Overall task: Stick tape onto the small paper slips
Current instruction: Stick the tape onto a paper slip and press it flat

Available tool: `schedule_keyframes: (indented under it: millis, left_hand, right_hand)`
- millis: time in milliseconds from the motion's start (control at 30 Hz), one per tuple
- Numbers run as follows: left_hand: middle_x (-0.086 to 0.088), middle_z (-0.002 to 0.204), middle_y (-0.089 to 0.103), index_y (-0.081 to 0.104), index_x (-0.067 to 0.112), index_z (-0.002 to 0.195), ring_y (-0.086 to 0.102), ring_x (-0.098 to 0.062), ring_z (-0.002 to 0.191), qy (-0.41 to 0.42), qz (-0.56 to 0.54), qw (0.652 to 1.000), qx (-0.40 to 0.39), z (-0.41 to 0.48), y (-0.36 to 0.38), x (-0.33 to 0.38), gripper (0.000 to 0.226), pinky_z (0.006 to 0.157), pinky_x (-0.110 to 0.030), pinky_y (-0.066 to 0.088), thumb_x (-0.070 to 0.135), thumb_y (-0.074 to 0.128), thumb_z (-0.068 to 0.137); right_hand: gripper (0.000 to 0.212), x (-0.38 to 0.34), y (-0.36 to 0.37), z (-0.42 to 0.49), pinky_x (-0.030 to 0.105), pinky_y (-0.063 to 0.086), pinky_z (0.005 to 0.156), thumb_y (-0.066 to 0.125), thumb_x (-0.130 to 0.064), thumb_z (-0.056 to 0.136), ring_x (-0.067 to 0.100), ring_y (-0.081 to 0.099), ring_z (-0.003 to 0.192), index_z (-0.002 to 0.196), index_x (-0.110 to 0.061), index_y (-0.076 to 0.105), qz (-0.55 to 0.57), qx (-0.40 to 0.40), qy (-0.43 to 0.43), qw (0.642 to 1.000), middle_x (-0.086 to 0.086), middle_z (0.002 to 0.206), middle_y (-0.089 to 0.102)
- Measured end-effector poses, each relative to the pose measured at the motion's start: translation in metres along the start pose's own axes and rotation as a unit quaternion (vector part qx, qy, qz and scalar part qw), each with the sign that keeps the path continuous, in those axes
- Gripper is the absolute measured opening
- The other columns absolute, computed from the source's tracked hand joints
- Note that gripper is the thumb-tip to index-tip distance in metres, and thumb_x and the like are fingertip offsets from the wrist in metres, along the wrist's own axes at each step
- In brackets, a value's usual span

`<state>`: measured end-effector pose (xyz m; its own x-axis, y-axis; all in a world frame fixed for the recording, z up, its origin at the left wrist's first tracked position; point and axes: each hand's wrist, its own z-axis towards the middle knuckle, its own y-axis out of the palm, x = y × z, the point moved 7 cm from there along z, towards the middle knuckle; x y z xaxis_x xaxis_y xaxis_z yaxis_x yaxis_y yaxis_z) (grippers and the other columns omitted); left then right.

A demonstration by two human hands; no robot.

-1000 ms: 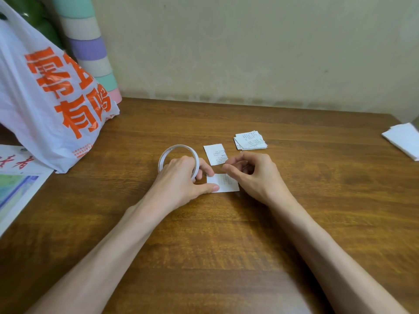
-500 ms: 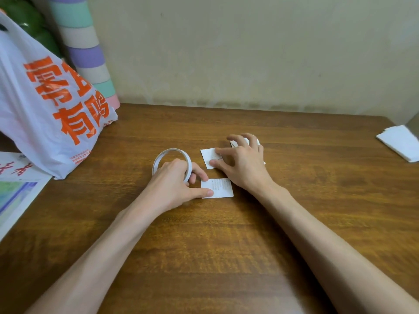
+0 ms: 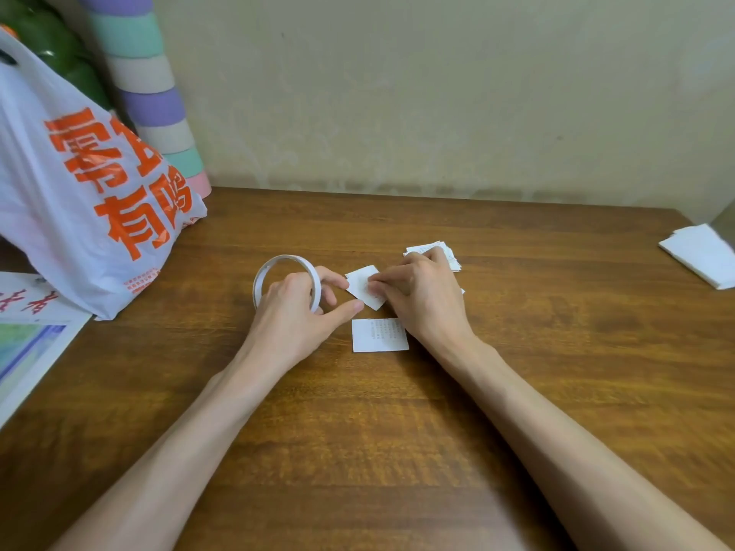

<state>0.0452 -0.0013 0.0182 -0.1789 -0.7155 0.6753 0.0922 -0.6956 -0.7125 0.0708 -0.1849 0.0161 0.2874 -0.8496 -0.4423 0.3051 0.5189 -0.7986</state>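
A person works at a brown wooden bench (image 3: 397,431) set against a pale wall, with both bare forearms reaching in from the near edge towards the middle.

The left hand (image 3: 290,316) grips a tape roll (image 3: 257,282), a thin white ring standing on edge near the middle of the bench. Its fingers (image 3: 332,278) are curled through and around the ring, and the thumb stretches out to the right, its tip close to the slips.

The right hand (image 3: 421,296) holds a tilted slip (image 3: 362,288), a small white printed paper turned corner-on, just right of the tape roll. The thumb and forefinger are drawn together on the slip's right side, pinching it. Whether the slip's far corner touches the wood I cannot tell.

A flat slip (image 3: 380,335) lies face up on the bench just towards the near edge from the tilted one, between the two wrists, touched by neither hand. A stack of slips (image 3: 447,250) sits behind the right hand towards the far edge, partly hidden by its knuckles.

A white plastic bag (image 3: 79,192) with large orange characters stands at the far left corner. Behind it rises a pastel striped cylinder (image 3: 151,93), with something green (image 3: 47,45) beside it. Printed sheets (image 3: 28,344) lie along the left edge, and folded white paper (image 3: 700,256) rests at the right edge.
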Motion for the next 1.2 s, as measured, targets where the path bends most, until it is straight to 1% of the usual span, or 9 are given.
schedule_keyframes:
  millis: [200, 433, 600, 700, 767, 833, 967, 1100, 1200]
  left_hand:
    - [0.016, 0.085, 0.063, 0.071, 0.032, 0.114, 0.060, -0.005, 0.064, -0.012, 0.059, 0.998, 0.006, 0.000, -0.002, -0.005, 0.034, 0.067, -0.029, 0.056, 0.044, 0.082, 0.085]
    - [0.017, 0.091, 0.069, 0.070, 0.029, 0.119, 0.064, -0.004, 0.069, -0.014, 0.056, 0.998, 0.022, 0.002, -0.004, -0.004, 0.034, 0.071, -0.030, 0.057, 0.046, 0.078, 0.090]
    - [0.013, 0.123, 0.073, 0.076, 0.017, 0.121, 0.069, -0.010, 0.107, -0.026, 0.011, 0.999, 0.041, 0.005, -0.005, -0.010, 0.040, 0.089, -0.034, 0.054, 0.047, 0.071, 0.095]
    - [0.010, 0.117, 0.076, 0.080, 0.015, 0.108, 0.070, -0.003, 0.084, -0.035, -0.046, 0.997, 0.054, 0.006, -0.004, -0.013, 0.019, 0.075, -0.020, 0.049, 0.028, 0.073, 0.096]
    - [0.013, 0.098, 0.078, 0.077, 0.022, 0.115, 0.067, -0.002, 0.066, -0.046, -0.087, 0.993, 0.061, 0.005, -0.005, -0.014, 0.020, 0.069, -0.020, 0.050, 0.024, 0.075, 0.095]
    - [0.015, 0.092, 0.078, 0.077, 0.028, 0.118, 0.065, -0.003, 0.065, -0.056, -0.150, 0.985, 0.070, 0.002, -0.008, -0.014, 0.025, 0.072, -0.022, 0.054, 0.026, 0.078, 0.093]
    - [0.010, 0.079, 0.078, 0.081, 0.028, 0.108, 0.064, -0.004, 0.060, -0.047, -0.236, 0.968, 0.069, -0.001, -0.012, -0.006, 0.017, 0.065, -0.023, 0.057, 0.026, 0.080, 0.091]
    - [0.019, 0.081, 0.075, 0.079, 0.032, 0.100, 0.058, -0.002, 0.053, -0.003, -0.127, 0.992, 0.011, -0.002, -0.012, 0.005, 0.014, 0.061, -0.017, 0.049, 0.036, 0.083, 0.087]
    - [0.013, 0.074, 0.074, 0.077, 0.031, 0.089, 0.060, 0.004, 0.054, 0.002, -0.028, 0.993, -0.116, -0.005, -0.007, 0.011, 0.020, 0.059, -0.013, 0.041, 0.040, 0.090, 0.077]
  right_hand:
    - [0.051, 0.003, 0.006, 0.000, 0.030, 0.039, 0.096, 0.074, -0.066, 0.083, 0.021, 0.044, 0.116, 0.120, -0.032, 0.079, -0.032, -0.044, -0.008, 0.998, -0.008, 0.123, 0.068]
    - [0.033, -0.002, 0.008, -0.002, 0.034, 0.044, 0.090, 0.078, -0.055, 0.087, 0.018, 0.042, 0.110, 0.112, -0.033, 0.082, -0.006, -0.042, 0.001, 0.999, -0.012, 0.116, 0.068]
    - [0.019, -0.010, 0.006, -0.011, 0.021, 0.031, 0.073, 0.078, -0.045, 0.091, 0.014, 0.043, 0.095, 0.108, -0.038, 0.083, 0.081, -0.040, -0.019, 0.996, -0.011, 0.096, 0.072]
    - [0.021, -0.016, 0.001, -0.011, 0.017, 0.035, 0.075, 0.079, -0.039, 0.092, 0.012, 0.046, 0.094, 0.112, -0.034, 0.082, 0.110, -0.042, -0.023, 0.993, -0.011, 0.090, 0.073]
    - [0.030, -0.016, -0.004, -0.012, 0.026, 0.042, 0.082, 0.078, -0.043, 0.092, 0.013, 0.053, 0.097, 0.120, -0.031, 0.079, 0.111, -0.034, -0.014, 0.993, -0.010, 0.093, 0.073]
    - [0.039, -0.013, -0.010, -0.013, 0.028, 0.047, 0.086, 0.078, -0.050, 0.090, 0.012, 0.058, 0.100, 0.122, -0.028, 0.077, 0.126, -0.027, 0.002, 0.992, -0.009, 0.099, 0.071]
    - [0.012, 0.001, -0.014, -0.012, 0.011, 0.041, 0.069, 0.079, -0.035, 0.092, -0.001, 0.064, 0.080, 0.092, -0.023, 0.079, 0.245, -0.040, 0.067, 0.966, -0.013, 0.084, 0.074]
    - [0.012, 0.011, -0.021, -0.012, 0.015, 0.041, 0.070, 0.070, -0.026, 0.101, -0.002, 0.062, 0.078, 0.092, -0.024, 0.078, 0.239, -0.065, 0.074, 0.966, -0.017, 0.085, 0.073]
    - [0.015, 0.021, -0.026, -0.017, 0.023, 0.044, 0.074, 0.067, -0.026, 0.103, 0.000, 0.060, 0.078, 0.092, -0.028, 0.077, 0.241, -0.105, 0.079, 0.961, -0.014, 0.085, 0.072]
